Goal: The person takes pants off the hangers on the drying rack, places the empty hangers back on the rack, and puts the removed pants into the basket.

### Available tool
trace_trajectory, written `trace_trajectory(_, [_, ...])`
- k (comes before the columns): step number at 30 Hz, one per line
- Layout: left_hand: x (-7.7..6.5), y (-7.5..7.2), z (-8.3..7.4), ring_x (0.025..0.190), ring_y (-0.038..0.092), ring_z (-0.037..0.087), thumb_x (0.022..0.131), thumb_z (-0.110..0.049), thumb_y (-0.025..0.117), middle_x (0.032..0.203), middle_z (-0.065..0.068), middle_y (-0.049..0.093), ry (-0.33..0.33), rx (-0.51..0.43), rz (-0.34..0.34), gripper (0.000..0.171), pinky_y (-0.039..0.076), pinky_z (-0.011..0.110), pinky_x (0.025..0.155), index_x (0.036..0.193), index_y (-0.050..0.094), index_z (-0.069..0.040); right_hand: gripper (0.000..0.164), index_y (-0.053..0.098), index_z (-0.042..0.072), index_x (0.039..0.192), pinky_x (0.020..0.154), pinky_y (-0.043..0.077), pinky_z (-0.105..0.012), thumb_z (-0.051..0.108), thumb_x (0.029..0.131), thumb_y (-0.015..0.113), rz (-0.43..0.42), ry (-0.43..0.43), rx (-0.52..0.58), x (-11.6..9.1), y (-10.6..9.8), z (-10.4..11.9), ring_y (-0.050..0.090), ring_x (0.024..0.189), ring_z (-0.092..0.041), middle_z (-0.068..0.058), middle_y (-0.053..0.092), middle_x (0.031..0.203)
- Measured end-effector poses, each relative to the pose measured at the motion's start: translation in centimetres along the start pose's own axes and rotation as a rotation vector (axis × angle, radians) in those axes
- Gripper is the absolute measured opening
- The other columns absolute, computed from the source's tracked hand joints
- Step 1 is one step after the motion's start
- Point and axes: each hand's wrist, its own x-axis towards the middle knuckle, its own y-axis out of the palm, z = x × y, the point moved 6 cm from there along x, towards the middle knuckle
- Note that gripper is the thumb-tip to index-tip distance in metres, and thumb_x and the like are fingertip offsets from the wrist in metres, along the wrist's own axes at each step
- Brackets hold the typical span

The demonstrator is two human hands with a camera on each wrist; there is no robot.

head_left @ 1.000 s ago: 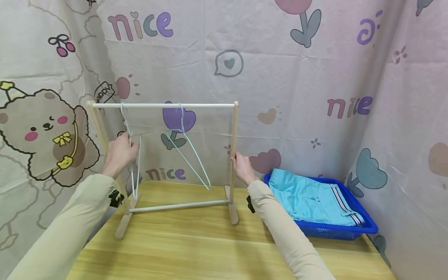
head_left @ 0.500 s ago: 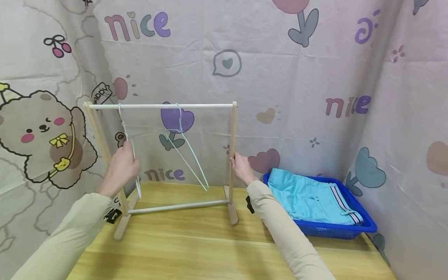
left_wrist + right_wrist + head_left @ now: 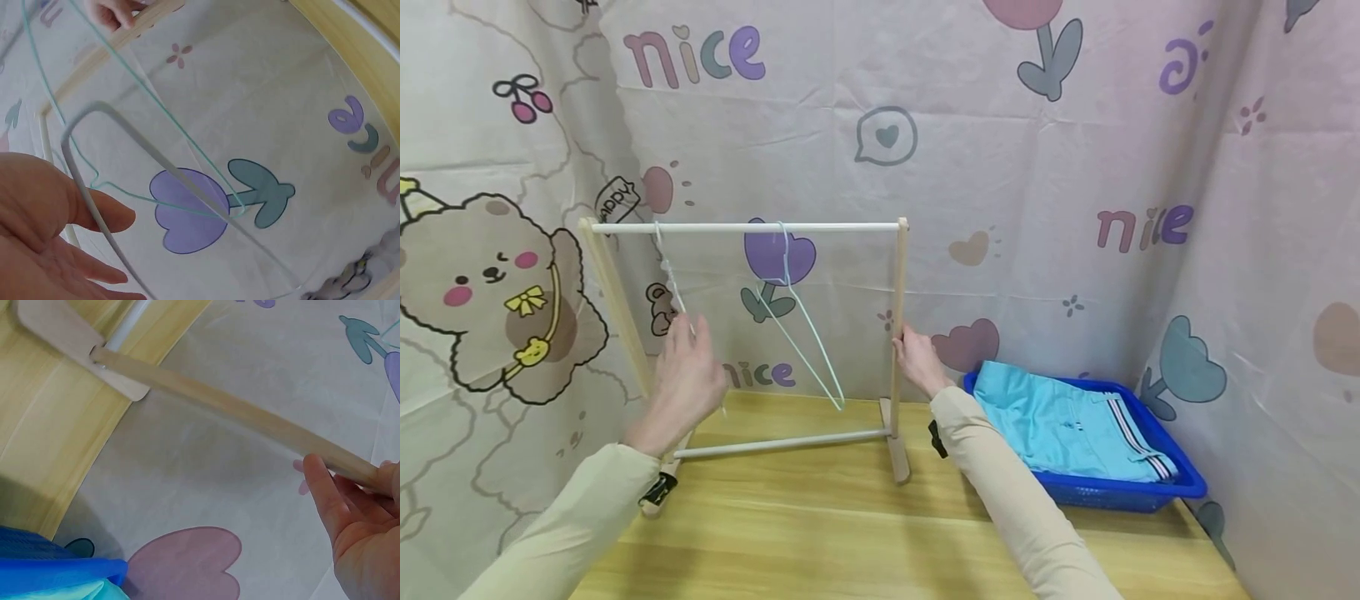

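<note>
A wooden clothes rack with a white top rod [image 3: 842, 227] stands on the table. From the rod's left part hangs a white hanger [image 3: 156, 152], its lower end largely covered by my left hand [image 3: 685, 379] in the head view. That hand's fingers are extended; in the left wrist view, the hanger's wire crosses over the thumb. Farther right on the rod hangs a mint-green hanger [image 3: 814, 327], which nothing touches. My right hand [image 3: 919, 358] grips the rack's right wooden post [image 3: 219, 408], with fingers and thumb on either side of it.
At the right of the wooden table [image 3: 805, 533], a blue basket [image 3: 1105, 493] holds light-blue pants [image 3: 1060, 425] with a striped waistband. The rack's right foot [image 3: 898, 458] rests left of the basket. A printed curtain [image 3: 985, 167] surrounds the table at the back and sides.
My left hand has come down and to the right along the white hanger, its fingers opening out. The hanger has swung slightly right. My right hand stays on the post.
</note>
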Motion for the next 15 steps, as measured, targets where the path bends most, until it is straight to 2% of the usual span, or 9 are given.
trace_trajectory(4, [-0.5,0.3,-1.0,0.139,0.016,0.059,0.084,0.007,0.041,0.148,0.044,0.018,0.074,0.038,-0.048,0.066,0.011,0.068,0.114,0.144,0.017,0.021,0.024,0.060,0.000,0.112,0.060,0.051,-0.030,0.017,0.105,0.046,0.006,-0.006,0.013,-0.3,0.2,-0.4,0.063,0.072,-0.022,-0.015,0.067,0.089])
trace_trajectory(8, [-0.7,0.7,-1.9,0.136,0.026,0.058,0.083,0.007,0.045,0.143,0.043,0.030,0.173,0.098,-0.119,0.061,0.017,0.065,0.115,0.140,0.026,0.023,0.027,0.065,0.001,0.106,0.054,0.044,-0.027,0.020,0.105,0.046,0.004,0.003,0.023,-0.8,0.3,-1.1,0.056,0.063,-0.018,-0.011,0.066,0.082])
trace_trajectory(11, [-0.8,1.3,-2.3,0.133,0.034,0.056,0.083,0.003,0.056,0.138,0.042,0.039,0.239,0.166,-0.176,0.061,0.024,0.065,0.113,0.136,0.034,0.023,0.028,0.068,0.003,0.105,0.056,0.044,-0.028,0.021,0.104,0.047,0.008,-0.003,0.011,-1.4,0.3,-1.7,0.055,0.065,-0.017,-0.008,0.066,0.080])
trace_trajectory(15, [-1.1,2.2,-2.6,0.132,0.038,0.052,0.079,-0.007,0.069,0.136,0.039,0.043,0.273,0.245,-0.200,0.069,0.026,0.062,0.113,0.135,0.038,0.020,0.028,0.070,0.004,0.106,0.064,0.048,-0.031,0.022,0.103,0.048,0.049,-0.015,-0.019,-2.4,0.3,-2.1,0.057,0.071,-0.017,-0.007,0.067,0.084])
